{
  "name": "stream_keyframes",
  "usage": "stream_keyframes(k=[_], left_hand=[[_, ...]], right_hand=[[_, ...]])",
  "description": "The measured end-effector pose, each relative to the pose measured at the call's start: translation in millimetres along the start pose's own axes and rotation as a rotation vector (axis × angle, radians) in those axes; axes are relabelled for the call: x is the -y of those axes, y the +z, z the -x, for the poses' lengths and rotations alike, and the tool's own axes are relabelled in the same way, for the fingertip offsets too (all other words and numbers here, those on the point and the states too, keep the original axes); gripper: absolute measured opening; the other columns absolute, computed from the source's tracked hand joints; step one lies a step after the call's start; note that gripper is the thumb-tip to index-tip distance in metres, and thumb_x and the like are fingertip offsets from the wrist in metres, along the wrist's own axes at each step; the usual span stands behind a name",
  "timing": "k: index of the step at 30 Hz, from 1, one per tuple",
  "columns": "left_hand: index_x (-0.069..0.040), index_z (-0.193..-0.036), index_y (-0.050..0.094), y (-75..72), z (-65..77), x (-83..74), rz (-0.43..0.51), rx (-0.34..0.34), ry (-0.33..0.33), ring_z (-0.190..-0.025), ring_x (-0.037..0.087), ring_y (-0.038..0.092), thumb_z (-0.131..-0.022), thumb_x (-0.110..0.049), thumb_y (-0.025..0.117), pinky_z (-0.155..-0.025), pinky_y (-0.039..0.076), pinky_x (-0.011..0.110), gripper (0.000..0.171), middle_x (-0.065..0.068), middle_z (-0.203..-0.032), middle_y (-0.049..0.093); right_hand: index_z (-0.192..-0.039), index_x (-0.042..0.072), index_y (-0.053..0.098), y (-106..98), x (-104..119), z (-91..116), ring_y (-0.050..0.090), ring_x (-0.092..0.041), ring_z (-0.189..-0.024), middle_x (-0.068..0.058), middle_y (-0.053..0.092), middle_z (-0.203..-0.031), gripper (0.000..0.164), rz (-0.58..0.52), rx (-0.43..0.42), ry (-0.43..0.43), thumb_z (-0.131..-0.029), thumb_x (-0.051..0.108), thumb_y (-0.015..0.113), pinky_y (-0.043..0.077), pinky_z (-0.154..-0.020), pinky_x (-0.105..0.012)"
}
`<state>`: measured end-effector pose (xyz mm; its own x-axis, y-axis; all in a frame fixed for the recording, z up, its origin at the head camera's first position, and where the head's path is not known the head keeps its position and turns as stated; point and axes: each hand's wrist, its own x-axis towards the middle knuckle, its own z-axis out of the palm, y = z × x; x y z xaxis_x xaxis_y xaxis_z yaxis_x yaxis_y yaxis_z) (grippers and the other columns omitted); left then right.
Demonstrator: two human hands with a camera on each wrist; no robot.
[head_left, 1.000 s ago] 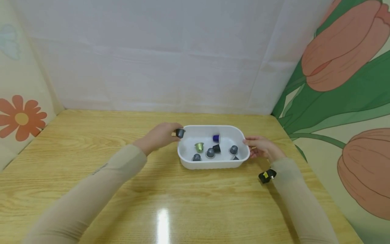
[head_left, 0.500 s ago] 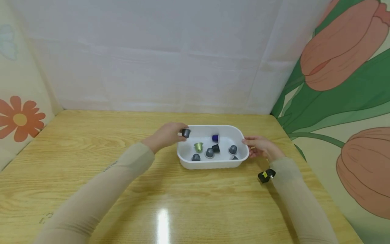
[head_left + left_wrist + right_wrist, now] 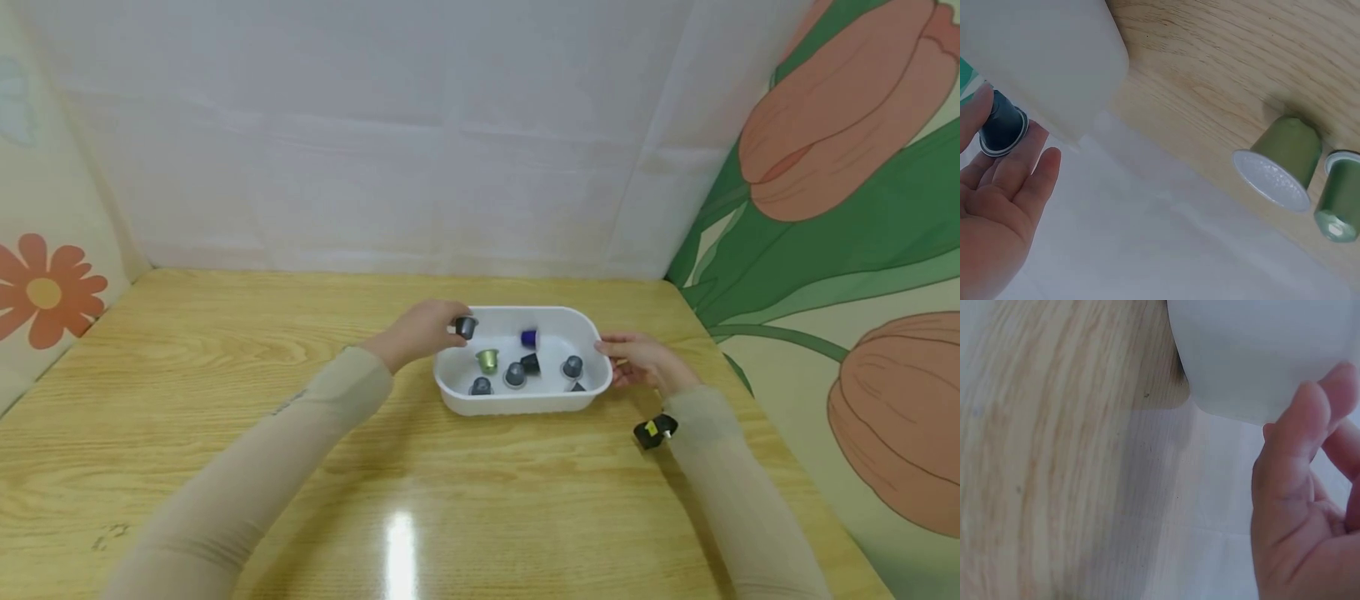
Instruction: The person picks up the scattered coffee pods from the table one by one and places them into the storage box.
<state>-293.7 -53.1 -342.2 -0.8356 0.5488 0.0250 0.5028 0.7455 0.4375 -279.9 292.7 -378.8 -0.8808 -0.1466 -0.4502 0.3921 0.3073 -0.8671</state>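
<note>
My left hand (image 3: 427,331) pinches a dark grey coffee capsule (image 3: 466,327) between thumb and fingers, over the left end of a white plastic tub (image 3: 525,405). In the left wrist view the capsule (image 3: 1004,125) shows its silvery flange and the tub's wall (image 3: 1054,56) is beside it. My right hand (image 3: 645,362) holds the tub's right end, with a fingertip over the rim and other fingers at the outer wall (image 3: 1241,369). Inside the tub lie a green capsule (image 3: 487,360), a purple one (image 3: 529,338), a black one (image 3: 531,364) and several dark grey ones (image 3: 515,374).
Two green capsules (image 3: 1291,150) rest on the wooden table in the left wrist view; my left arm seems to hide them from the head view. A black device with a yellow mark (image 3: 655,431) is at my right wrist. A white sheet (image 3: 375,167) rises behind the table.
My left hand has carried the dark grey capsule rightward, from the tub's left rim to over its inside. The right hand and the tub have barely moved.
</note>
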Motion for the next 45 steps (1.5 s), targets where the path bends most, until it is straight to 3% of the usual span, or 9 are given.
stream_keyframes(k=[13, 29, 35, 45], left_hand=[[0.007, -0.123, 0.060, 8.8, -10.7, -2.9, 0.001, -0.001, 0.053, -0.112, 0.033, 0.060, -0.085, -0.005, 0.073, -0.102, 0.044, 0.042, 0.041, 0.020, -0.120, 0.064], [0.009, -0.129, 0.054, 16.3, -22.8, 2.5, -0.025, 0.038, 0.018, -0.119, 0.036, 0.054, -0.087, -0.004, 0.069, -0.105, 0.040, 0.044, 0.047, 0.024, -0.127, 0.059], [0.009, -0.130, 0.053, 8.9, -10.9, 6.5, 0.019, 0.016, 0.040, -0.121, 0.037, 0.054, -0.089, -0.003, 0.067, -0.106, 0.040, 0.045, 0.045, 0.024, -0.129, 0.058], [0.010, -0.129, 0.054, -8.3, 24.6, 14.9, 0.067, -0.047, 0.066, -0.121, 0.039, 0.053, -0.089, -0.001, 0.066, -0.105, 0.040, 0.049, 0.043, 0.024, -0.129, 0.058]], right_hand=[[-0.149, -0.003, 0.027, 0, 0, -1, 0.054, -0.010, -0.057, 0.000, 0.053, -0.071, 0.056, -0.005, 0.003, 0.001, -0.103, 0.018, 0.049, 0.051, -0.055, -0.022], [-0.148, -0.003, 0.030, -1, 0, -2, 0.054, -0.010, -0.057, -0.001, 0.052, -0.071, 0.054, -0.013, 0.001, 0.004, -0.102, 0.018, 0.049, 0.050, -0.054, -0.022], [-0.148, -0.003, 0.029, 1, 0, -2, 0.054, -0.010, -0.056, 0.000, 0.052, -0.071, 0.055, -0.015, 0.007, 0.004, -0.103, 0.018, 0.049, 0.051, -0.054, -0.022], [-0.147, -0.006, 0.027, 0, 0, 0, 0.054, -0.009, -0.056, 0.001, 0.052, -0.070, 0.054, -0.017, 0.021, -0.018, -0.102, 0.016, 0.049, 0.051, -0.055, -0.022]])
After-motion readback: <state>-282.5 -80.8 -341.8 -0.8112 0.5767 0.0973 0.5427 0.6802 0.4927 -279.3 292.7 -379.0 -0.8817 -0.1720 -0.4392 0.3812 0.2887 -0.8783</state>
